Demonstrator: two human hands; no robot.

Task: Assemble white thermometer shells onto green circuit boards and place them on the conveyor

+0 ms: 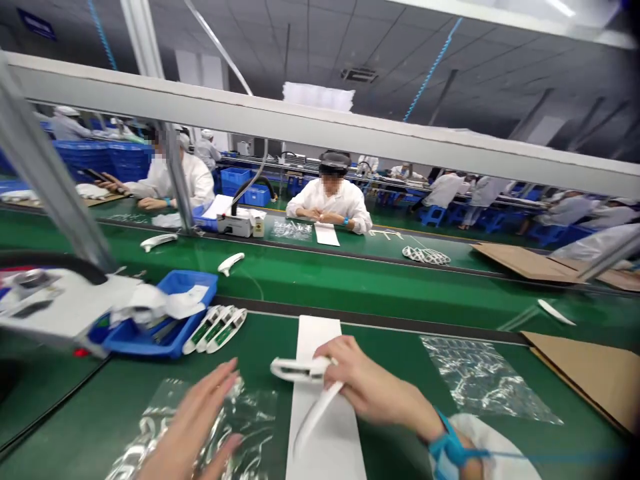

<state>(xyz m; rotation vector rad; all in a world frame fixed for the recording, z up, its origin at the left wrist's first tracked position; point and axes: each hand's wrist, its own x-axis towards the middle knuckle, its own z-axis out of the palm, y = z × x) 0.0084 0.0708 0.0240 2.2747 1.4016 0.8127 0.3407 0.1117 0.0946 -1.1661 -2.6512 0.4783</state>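
Over a white sheet [327, 437] on the green bench, my right hand [357, 380] has its fingers closed round a white plastic housing [297, 369]. A curved white strip [315, 420] hangs from the same hand, slanting down to the left above the sheet. My left hand [197, 423] is raised with its fingers apart and holds nothing. Below and beside it lies a clear plastic bag [250, 427] with shiny parts. Several white housings with green boards [220, 328] lie side by side, up and left of the sheet.
A blue tray [187, 287] holds white pieces at the left, beside a white device [65, 300]. Flat bubble bags [487, 377] and cardboard [595, 373] lie at the right. Behind runs a green conveyor [310, 283] with loose white parts. A metal frame crosses overhead; a person sits opposite.
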